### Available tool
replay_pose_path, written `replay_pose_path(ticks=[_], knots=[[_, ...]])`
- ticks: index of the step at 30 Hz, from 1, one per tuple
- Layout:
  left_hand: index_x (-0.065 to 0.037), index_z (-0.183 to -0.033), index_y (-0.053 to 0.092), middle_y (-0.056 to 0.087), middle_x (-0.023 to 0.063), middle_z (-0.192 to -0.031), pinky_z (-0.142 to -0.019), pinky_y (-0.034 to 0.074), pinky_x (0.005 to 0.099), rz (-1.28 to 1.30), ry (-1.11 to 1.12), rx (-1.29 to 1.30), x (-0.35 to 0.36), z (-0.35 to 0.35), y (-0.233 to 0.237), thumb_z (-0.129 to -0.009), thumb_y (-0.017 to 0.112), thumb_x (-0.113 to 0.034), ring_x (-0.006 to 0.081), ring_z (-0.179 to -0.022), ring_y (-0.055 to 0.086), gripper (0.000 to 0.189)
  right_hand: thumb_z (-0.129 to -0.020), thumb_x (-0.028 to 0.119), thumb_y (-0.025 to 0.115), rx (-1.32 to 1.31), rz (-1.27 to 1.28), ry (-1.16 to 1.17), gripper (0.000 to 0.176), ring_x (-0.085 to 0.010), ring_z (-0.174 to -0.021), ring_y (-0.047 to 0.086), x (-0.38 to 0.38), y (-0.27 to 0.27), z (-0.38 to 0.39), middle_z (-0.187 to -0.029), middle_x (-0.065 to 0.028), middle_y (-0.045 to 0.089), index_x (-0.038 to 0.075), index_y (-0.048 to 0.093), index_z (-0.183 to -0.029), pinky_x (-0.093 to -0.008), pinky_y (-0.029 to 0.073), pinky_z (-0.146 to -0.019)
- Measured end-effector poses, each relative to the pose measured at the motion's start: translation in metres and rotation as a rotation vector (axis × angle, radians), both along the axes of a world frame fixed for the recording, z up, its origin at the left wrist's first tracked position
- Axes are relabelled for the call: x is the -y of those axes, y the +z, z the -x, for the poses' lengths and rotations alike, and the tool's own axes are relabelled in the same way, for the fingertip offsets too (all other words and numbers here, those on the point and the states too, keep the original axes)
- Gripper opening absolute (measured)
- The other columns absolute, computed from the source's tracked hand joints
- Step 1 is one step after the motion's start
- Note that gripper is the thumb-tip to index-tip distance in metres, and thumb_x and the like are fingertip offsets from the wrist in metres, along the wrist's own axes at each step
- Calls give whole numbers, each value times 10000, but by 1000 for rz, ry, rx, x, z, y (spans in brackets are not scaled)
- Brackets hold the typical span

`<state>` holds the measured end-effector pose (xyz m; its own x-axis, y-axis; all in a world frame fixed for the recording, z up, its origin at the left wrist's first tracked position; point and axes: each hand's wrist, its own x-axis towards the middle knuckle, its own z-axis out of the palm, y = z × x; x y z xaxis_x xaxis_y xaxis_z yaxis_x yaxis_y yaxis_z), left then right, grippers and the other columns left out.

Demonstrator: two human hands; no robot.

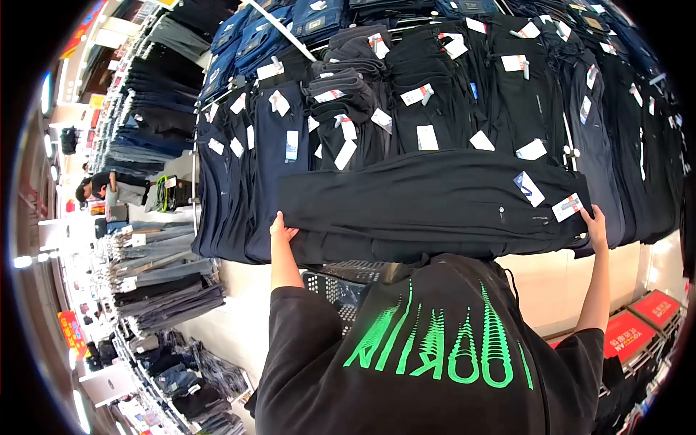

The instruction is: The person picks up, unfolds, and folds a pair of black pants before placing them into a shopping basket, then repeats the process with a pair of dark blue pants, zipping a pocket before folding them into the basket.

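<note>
A folded pair of black trousers lies lengthwise across the front of the rack, with its two ends between my hands. My left hand grips the narrow leg end, thumb up along the edge. At the wider waist end, my right hand pinches the corner beside a white and red price tag. A blue and white label hangs a little further in. Parts of the fingers on both hands are hidden by the cloth.
Behind the trousers, more dark trousers hang and lie folded with tags. Folded jeans are stacked at the back. Racks of hanging trousers line the left, where another person bends over. Red boxes stand at lower right.
</note>
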<state>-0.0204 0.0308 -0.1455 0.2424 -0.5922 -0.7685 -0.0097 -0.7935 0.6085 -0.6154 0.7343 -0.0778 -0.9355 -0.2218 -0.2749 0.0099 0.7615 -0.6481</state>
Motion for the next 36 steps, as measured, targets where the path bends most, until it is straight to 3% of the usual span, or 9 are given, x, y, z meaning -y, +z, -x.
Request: replay_pose_path(ticks=[5,8,11,15,21,27,34,35,36], knots=[[-65,-1307,414,441,134,-1334,-962,370,561,-17,-27,-131,27,-3,-61,-792,699,-330,336,-1189,453,645,-852,157,625,-27,103,94,419,-143,-987,543,13,32,-27,-1088,-113,596,-85,502,-1172,-243,414,-873],[-76,-1324,408,416,92,-1375,-1028,347,454,-107,-113,-331,28,16,-55,-872,576,-380,262,-1252,400,570,-811,250,658,-229,-90,77,481,-230,-1008,581,-4,16,-28,-1088,-171,617,-62,538,-1157,-309,432,-884],[-46,-1286,434,458,103,-1326,-1010,373,466,-24,-258,-148,52,6,-85,-880,559,-212,281,-1221,428,456,-788,310,671,-219,-169,33,534,-278,-1062,568,2,28,-42,-1124,-202,600,-44,544,-1167,-340,425,-911],[2,-1262,443,484,122,-1290,-947,420,474,-9,-123,-362,66,0,-86,-900,539,-191,280,-1148,489,420,-766,352,690,-297,-199,-31,546,-299,-1048,577,-6,22,-53,-1103,-195,610,-30,568,-1136,-355,437,-899],[41,-1261,429,484,169,-1274,-1021,369,437,12,-103,-531,72,-30,-71,-911,471,-69,293,-1172,457,369,-806,322,661,-110,-215,-142,563,-290,-1103,543,-19,21,-80,-1177,-210,568,-58,511,-1194,-334,420,-932],[9,-1180,523,539,137,-1218,-967,404,410,-100,65,-404,94,-26,-93,-862,598,-194,276,-1127,499,385,-805,331,654,155,-367,-225,616,-287,-1151,507,-25,10,-93,-1246,-202,520,-57,470,-1246,-344,399,-965],[2,-1132,563,569,109,-1190,-933,438,370,26,35,-216,126,-24,-115,-845,630,-265,248,-1070,535,397,-838,402,579,430,37,-334,581,-301,-1102,528,-27,-3,-68,-1196,-157,548,-3,487,-1245,-445,422,-913],[5,-1139,557,564,115,-1196,-940,435,377,54,41,-264,129,-31,-118,-858,610,-258,254,-1074,532,389,-822,475,573,286,24,-464,616,-288,-1020,583,-20,-7,-66,-1093,-190,612,-66,583,-1116,-339,432,-885],[8,-1146,551,560,121,-1202,-948,433,383,86,45,-314,126,-30,-112,-870,591,-251,261,-1079,529,380,-815,526,559,265,26,-460,662,-295,-1021,582,-18,-11,-57,-1085,-206,610,-71,585,-1099,-341,432,-886]])
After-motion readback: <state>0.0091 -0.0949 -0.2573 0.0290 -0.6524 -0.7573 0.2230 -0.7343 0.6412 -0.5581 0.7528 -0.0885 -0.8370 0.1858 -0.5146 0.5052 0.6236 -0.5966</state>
